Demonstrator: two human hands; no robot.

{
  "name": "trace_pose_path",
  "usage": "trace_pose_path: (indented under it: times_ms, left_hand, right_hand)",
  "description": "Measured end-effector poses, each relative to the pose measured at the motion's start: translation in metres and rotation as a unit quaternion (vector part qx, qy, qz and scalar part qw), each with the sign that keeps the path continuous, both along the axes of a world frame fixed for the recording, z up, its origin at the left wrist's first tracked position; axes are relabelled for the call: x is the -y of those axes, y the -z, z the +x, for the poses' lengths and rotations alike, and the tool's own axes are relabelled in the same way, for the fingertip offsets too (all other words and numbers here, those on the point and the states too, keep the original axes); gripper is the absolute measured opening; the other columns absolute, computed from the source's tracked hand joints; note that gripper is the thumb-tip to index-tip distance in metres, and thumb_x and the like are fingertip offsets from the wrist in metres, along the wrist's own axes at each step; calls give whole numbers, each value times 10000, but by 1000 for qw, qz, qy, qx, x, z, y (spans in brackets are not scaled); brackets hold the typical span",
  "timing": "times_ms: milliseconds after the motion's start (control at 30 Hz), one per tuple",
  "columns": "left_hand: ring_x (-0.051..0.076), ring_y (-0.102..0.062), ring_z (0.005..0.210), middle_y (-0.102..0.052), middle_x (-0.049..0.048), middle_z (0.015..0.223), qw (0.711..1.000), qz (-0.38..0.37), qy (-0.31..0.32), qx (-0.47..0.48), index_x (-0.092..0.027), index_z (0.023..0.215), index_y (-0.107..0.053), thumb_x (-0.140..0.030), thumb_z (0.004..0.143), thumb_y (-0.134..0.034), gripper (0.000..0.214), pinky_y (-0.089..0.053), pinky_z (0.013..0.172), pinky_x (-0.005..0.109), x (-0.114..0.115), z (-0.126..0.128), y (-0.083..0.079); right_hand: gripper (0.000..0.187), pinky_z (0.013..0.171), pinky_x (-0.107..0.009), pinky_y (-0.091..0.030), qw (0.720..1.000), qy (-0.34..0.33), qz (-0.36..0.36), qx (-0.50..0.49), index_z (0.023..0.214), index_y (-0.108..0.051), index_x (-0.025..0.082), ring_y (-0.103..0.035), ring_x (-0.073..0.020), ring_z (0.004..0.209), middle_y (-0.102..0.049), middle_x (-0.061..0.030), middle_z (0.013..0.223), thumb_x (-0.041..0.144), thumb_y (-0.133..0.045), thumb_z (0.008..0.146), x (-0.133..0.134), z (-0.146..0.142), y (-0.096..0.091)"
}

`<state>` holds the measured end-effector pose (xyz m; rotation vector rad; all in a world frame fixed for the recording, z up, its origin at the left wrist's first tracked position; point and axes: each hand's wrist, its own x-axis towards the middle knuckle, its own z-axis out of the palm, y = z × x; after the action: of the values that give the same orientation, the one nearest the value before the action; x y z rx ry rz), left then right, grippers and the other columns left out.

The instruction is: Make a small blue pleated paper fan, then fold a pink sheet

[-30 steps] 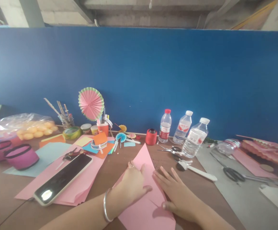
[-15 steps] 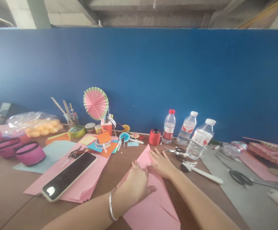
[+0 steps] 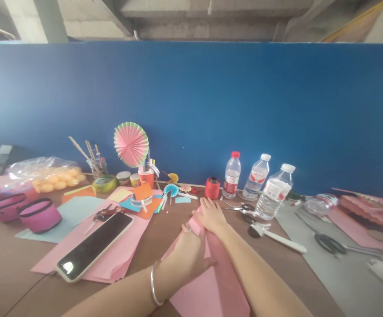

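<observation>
A folded sheet of pink paper (image 3: pixel 198 293) lies on the table in front of me, narrowing to a point at its far end. My left hand (image 3: pixel 189 252), with a silver bangle at the wrist, rests over its middle. The fingers are curled down onto the paper, their tips partly hidden, and the thumb sticks out to the right. Ahead of it, my right hand (image 3: pixel 211 216) lies flat across the paper's pointed tip, fingers stretched forward, covering most of that tip. A crease runs along the sheet between the two hands.
To the left are a phone (image 3: pixel 95 246) on pink sheets and purple fabric containers (image 3: pixel 40 215). At the back stand a pleated paper fan (image 3: pixel 131 144), a red tape roll (image 3: pixel 212 189) and water bottles (image 3: pixel 275 191). Scissors (image 3: pixel 242 207) and a white-handled tool (image 3: pixel 282 240) lie to the right.
My right hand has shifted left and slightly forward, from the paper's right edge onto its tip. The paper's right flap now looks flatter. My left hand has stayed nearly in place.
</observation>
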<state>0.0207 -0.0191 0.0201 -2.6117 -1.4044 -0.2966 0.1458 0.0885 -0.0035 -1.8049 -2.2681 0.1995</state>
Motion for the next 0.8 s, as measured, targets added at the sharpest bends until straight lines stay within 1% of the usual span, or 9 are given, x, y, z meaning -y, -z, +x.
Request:
trace_pose_path:
  times_ms: [133,233,333,400,500,567,633,700,800]
  left_hand:
    - [344,-567,861,-581,231,976,998,-40,24,-46,-36,1211,-405,-616,682,-501,791,-417,705,433,-2,4,0]
    - [279,-595,715,-615,166,784,993,-69,63,-74,-69,1053,-539,-534,767,-446,554,-431,610,377,-3,6,1]
    - [226,-591,653,-614,134,728,991,-59,90,-75,-103,932,-586,-365,831,-413,330,-424,581,339,-9,5,-1]
    - [215,-590,673,-621,115,742,994,-40,88,-55,-132,876,-591,-285,834,-404,246,-421,592,325,-16,2,-3]
    - [207,-590,703,-630,60,732,998,-44,42,24,-180,788,-579,-237,819,-400,190,-421,612,306,-33,-4,-5]
    - [188,-591,698,-632,27,728,990,-87,-1,110,-198,764,-569,-204,793,-423,149,-419,608,282,-45,-8,-4]
    - [168,-587,703,-631,11,758,968,-132,-26,212,-205,780,-563,-179,768,-447,120,-424,619,261,-57,-11,-1]
    - [160,-583,767,-628,15,849,935,-150,-37,320,-204,855,-553,-193,761,-470,126,-435,676,255,-67,-14,2]
    - [165,-573,837,-620,16,927,888,-169,-60,423,-205,910,-548,-268,770,-490,164,-432,743,262,-77,-17,6]
  right_hand:
    - [615,1023,-347,-178,996,7,89,-17,1357,-230,119,-227,-232,1279,-261,-103,1406,455,-286,845,18,11,4]
    - [609,994,-353,-215,994,35,101,-17,1354,-234,170,-260,-254,1254,-225,-81,1420,382,-384,804,30,23,5]
    - [566,944,-378,-263,993,68,85,-35,1309,-325,161,-343,-280,1182,-392,-113,1316,342,-410,781,36,30,3]
    - [506,915,-376,-286,993,51,79,-67,1265,-392,176,-399,-272,1124,-497,-105,1210,299,-411,774,38,32,3]
    - [468,897,-339,-308,985,17,91,-146,1194,-469,200,-446,-236,1073,-546,-71,1146,188,-426,728,37,32,3]
    - [455,868,-301,-339,972,14,92,-218,1139,-507,197,-488,-206,1018,-573,-57,1098,140,-431,694,34,32,3]
    - [384,813,-273,-378,952,24,74,-297,1073,-537,200,-541,-180,919,-619,-39,987,155,-443,704,30,32,2]
    - [259,763,-263,-401,932,33,48,-359,964,-582,206,-574,-171,824,-648,-20,873,220,-475,728,27,32,0]
    - [146,721,-250,-405,916,10,32,-400,790,-621,208,-584,-163,765,-659,-3,811,277,-500,746,27,31,-5]
